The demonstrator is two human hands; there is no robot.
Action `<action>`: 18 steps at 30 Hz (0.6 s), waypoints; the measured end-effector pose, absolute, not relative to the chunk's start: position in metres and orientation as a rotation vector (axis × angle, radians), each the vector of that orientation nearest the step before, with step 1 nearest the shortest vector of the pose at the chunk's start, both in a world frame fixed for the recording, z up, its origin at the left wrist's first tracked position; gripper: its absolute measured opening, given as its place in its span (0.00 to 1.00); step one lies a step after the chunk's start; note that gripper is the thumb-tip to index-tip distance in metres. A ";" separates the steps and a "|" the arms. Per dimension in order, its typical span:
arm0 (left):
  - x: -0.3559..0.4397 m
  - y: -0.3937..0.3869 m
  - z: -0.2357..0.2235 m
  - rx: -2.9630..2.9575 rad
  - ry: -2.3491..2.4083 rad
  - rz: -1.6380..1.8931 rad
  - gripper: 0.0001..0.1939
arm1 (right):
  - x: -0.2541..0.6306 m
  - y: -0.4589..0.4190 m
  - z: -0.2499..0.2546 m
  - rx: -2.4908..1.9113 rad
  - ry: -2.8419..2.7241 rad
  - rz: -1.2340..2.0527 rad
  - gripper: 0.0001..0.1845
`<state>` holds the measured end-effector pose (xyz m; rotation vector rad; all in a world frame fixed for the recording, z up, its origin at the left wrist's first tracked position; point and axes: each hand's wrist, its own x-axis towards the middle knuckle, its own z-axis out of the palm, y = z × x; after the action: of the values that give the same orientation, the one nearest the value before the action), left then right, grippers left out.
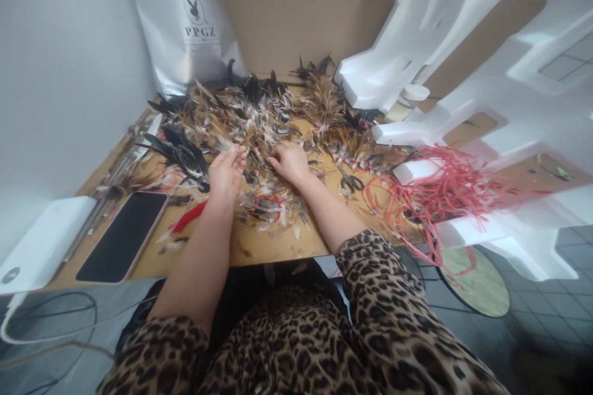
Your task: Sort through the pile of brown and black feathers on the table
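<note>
Tan desk (264, 251) spans the middle of the frame, brown and black feathers (208, 111) heaped across its centre; I see the left hand (227, 171) left of centre, fingers curled toward the thumb, and the right hand (290, 163) near it, bent over the heap; I cannot tell whether either pinches a feather; scissors (347, 179) lie right of centre, a phone (123, 237) lower left, red ribbon (456, 188) at the right.

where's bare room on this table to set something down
Mainly along the front edge of the tabletop, between the left forearm and right forearm, short of the loose feathers; a smaller patch between the smartphone and left forearm. The back is crowded with feather piles, the right with tangled red strips beyond the scissors.
</note>
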<state>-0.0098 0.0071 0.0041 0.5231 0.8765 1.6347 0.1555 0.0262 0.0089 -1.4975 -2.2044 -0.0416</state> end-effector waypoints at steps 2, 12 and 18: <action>-0.009 0.008 0.002 0.536 0.876 1.636 0.05 | 0.156 0.026 0.011 -1.539 -2.244 -0.065 0.13; -0.004 0.007 -0.004 0.608 0.905 1.556 0.08 | 0.150 0.034 0.002 -1.295 -1.558 0.638 0.12; 0.003 0.002 -0.004 0.659 0.901 1.430 0.09 | 0.143 0.033 0.006 -0.984 -1.137 1.230 0.18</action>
<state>0.0034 0.0019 -0.0044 0.6594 0.9013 1.4301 0.1431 0.0332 0.0064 -0.9836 -1.1369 1.2302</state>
